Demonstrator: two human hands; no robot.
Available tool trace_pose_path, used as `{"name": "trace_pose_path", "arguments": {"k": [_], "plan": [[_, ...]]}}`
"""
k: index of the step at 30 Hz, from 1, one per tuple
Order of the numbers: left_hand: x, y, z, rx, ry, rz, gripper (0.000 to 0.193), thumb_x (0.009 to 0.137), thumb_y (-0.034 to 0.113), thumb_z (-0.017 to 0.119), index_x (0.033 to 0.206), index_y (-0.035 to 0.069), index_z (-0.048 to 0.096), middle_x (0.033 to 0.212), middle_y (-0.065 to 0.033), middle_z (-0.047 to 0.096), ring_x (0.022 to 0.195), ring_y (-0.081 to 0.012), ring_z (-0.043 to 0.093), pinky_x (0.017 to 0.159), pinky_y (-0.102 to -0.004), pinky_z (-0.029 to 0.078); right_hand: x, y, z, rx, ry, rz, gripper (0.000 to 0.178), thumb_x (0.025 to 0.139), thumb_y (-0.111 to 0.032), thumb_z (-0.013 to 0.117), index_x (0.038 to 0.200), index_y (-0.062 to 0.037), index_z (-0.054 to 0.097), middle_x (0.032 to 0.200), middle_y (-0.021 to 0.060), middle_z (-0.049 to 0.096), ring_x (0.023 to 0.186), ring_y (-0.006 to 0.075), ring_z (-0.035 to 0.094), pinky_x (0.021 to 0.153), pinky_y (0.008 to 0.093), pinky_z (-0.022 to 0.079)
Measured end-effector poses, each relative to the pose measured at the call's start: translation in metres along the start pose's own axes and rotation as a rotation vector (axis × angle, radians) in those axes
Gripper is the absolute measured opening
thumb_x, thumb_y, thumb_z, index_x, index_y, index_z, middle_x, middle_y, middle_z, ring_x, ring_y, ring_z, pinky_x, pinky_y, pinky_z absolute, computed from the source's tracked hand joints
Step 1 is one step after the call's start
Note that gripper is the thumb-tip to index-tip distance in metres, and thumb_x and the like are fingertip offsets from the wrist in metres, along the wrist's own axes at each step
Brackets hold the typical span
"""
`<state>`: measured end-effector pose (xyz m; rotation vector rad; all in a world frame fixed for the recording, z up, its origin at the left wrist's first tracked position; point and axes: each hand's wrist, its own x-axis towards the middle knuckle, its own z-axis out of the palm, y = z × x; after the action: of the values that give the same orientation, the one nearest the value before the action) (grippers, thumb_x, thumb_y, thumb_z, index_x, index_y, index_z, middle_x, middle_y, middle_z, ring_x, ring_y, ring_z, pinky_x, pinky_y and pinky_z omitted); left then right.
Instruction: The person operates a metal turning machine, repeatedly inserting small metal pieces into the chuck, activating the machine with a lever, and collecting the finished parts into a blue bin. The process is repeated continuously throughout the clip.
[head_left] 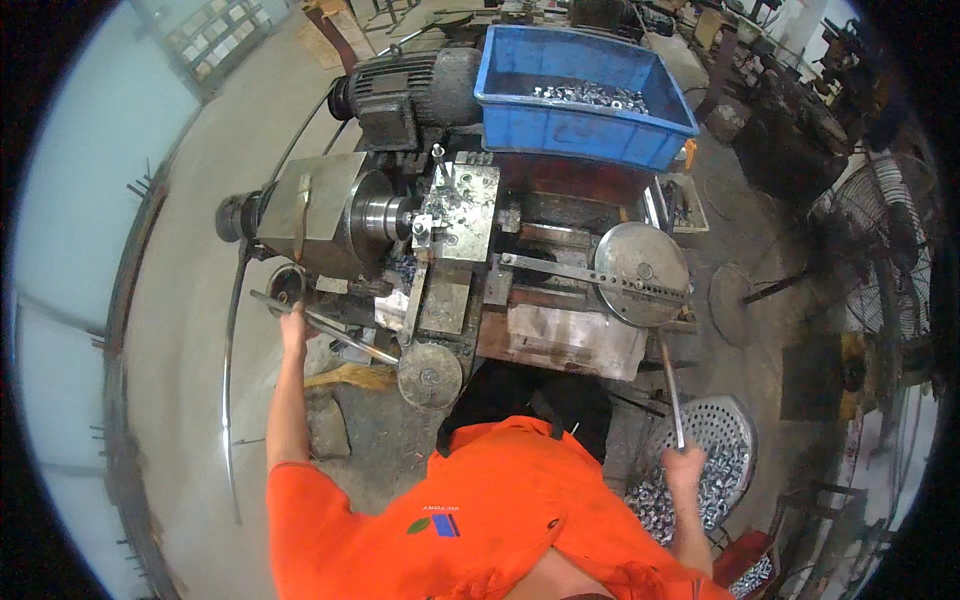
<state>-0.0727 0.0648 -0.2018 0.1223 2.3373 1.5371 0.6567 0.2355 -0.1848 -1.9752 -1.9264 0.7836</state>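
Note:
My left hand (293,328) is closed round a long metal lever (350,342), which runs to a round steel disc (430,376) at the front of a lathe-like machine. My right hand (684,467) grips the lower end of a second metal lever (671,385). This one reaches up to a large round plate (643,272), to which a flat bar with holes (560,270) is joined. Between the levers sits the tool block (465,212), its left side close to the spindle (382,216). Small chips lie about the spindle and block. Any workpiece there is too small to make out.
A blue bin (590,135) with small metal parts stands behind the machine, beside an electric motor (415,95). Near my right hand is a perforated basket (740,415) full of small metal parts. A red container (742,550) and a fan (870,240) are to the right.

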Motion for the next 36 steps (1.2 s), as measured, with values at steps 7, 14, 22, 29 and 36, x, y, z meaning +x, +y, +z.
{"name": "trace_pose_path", "arguments": {"k": [7, 14, 22, 29, 36], "plan": [[-0.023, 0.023, 0.024, -0.085, -0.088, -0.015, 0.034, 0.081, 0.033, 0.052, 0.094, 0.001, 0.051, 0.073, -0.0095, 0.056, 0.05, -0.0191, 0.057, 0.039, -0.0292, 0.047, 0.13, 0.049, -0.071, -0.712, 0.271, -0.063, 0.047, 0.061, -0.022, 0.06, 0.107, -0.01, 0.056, 0.084, 0.0156, 0.061, 0.074, 0.0322, 0.059, 0.069, 0.041, 0.046], [0.011, -0.056, -0.021, -0.107, -0.191, -0.045, 0.049, 0.078, 0.043, 0.056, 0.1, -0.001, 0.053, 0.082, -0.0121, 0.061, 0.073, -0.0238, 0.062, 0.059, -0.034, 0.048, 0.119, 0.001, -0.026, -0.561, 0.573, -0.209, 0.071, 0.055, -0.025, 0.059, 0.119, 0.0009, 0.043, 0.119, 0.0195, 0.046, 0.112, 0.0349, 0.041, 0.097, 0.044, 0.028], [-0.016, -0.067, 0.034, 1.55, -0.41, 0.459, 0.038, 0.079, 0.041, 0.05, 0.086, 0.005, 0.061, 0.087, -0.0148, 0.062, 0.082, -0.0313, 0.06, 0.072, -0.0425, 0.047, 0.063, -0.028, -0.003, -0.343, 0.59, -0.36, 0.064, 0.053, -0.015, 0.058, 0.114, 0.0012, 0.05, 0.128, 0.022, 0.037, 0.12, 0.0372, 0.033, 0.099, 0.0435, 0.027], [-0.004, -0.193, 0.065, 0.93, 0.013, 0.495, 0.032, 0.071, 0.033, 0.058, 0.082, 0.003, 0.056, 0.081, -0.0204, 0.06, 0.078, -0.0378, 0.058, 0.066, -0.0459, 0.045, 0.057, -0.059, 0.0, -0.119, 0.374, -0.215, 0.05, 0.054, -0.012, 0.058, 0.102, -0.0014, 0.059, 0.124, 0.0204, 0.043, 0.114, 0.0346, 0.041, 0.095, 0.0375, 0.033], [-0.004, -0.095, 0.026, 1.346, -0.481, 0.368, 0.047, 0.077, 0.046, 0.051, 0.101, 0.005, 0.052, 0.093, -0.0191, 0.06, 0.088, -0.0325, 0.058, 0.074, -0.0424, 0.047, 0.08, -0.145, -0.022, 0.065, 0.287, -0.549, 0.039, 0.057, -0.007, 0.056, 0.095, -0.0018, 0.06, 0.099, 0.017, 0.059, 0.092, 0.0311, 0.057, 0.083, 0.0337, 0.043]]}}
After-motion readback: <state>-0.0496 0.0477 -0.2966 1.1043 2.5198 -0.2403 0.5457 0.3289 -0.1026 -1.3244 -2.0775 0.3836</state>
